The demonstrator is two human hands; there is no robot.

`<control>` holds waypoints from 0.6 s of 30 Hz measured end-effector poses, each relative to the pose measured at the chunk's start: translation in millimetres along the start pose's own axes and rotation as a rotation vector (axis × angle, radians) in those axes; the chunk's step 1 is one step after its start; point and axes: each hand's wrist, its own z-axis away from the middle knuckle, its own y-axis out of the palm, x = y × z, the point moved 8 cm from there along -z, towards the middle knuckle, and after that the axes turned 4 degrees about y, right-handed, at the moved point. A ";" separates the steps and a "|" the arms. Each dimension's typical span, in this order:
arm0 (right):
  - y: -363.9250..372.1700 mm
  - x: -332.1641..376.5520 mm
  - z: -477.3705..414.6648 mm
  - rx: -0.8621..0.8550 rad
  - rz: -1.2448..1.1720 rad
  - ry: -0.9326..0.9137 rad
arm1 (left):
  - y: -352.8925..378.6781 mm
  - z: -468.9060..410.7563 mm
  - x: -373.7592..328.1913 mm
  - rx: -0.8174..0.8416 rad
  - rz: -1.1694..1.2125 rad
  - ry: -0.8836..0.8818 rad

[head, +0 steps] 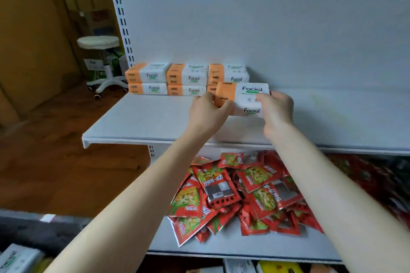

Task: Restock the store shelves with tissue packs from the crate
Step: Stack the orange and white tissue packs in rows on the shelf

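An orange-and-white "Facial" tissue pack [243,97] is held over the white shelf board [137,122], just in front of the shelved packs. My left hand [207,109] grips its orange left end and my right hand [276,111] grips its white right end. Against the back panel stand stacked tissue packs [187,78], three stacks side by side, each two high. The held pack hides the lower front of the right stack. At the bottom left corner, part of another tissue pack [16,258] shows; the crate itself cannot be made out.
The shelf below holds a heap of red snack sachets [239,190]. A white rolling stool [101,62] stands on the wooden floor left of the shelf upright [121,15]. Cardboard boxes [28,29] line the far left. The shelf board runs bare to the right.
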 end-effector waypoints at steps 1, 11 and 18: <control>-11.1 0.9 -9.3 -0.016 0.035 0.002 | 13.3 -2.1 -4.5 0.049 -0.035 0.012; -63.1 1.0 -71.6 -0.039 0.530 -0.024 | 100.2 -31.7 -27.6 0.298 -0.267 0.077; -59.9 10.5 -77.2 0.009 0.837 -0.232 | 106.4 -34.2 -38.5 0.211 -0.309 0.154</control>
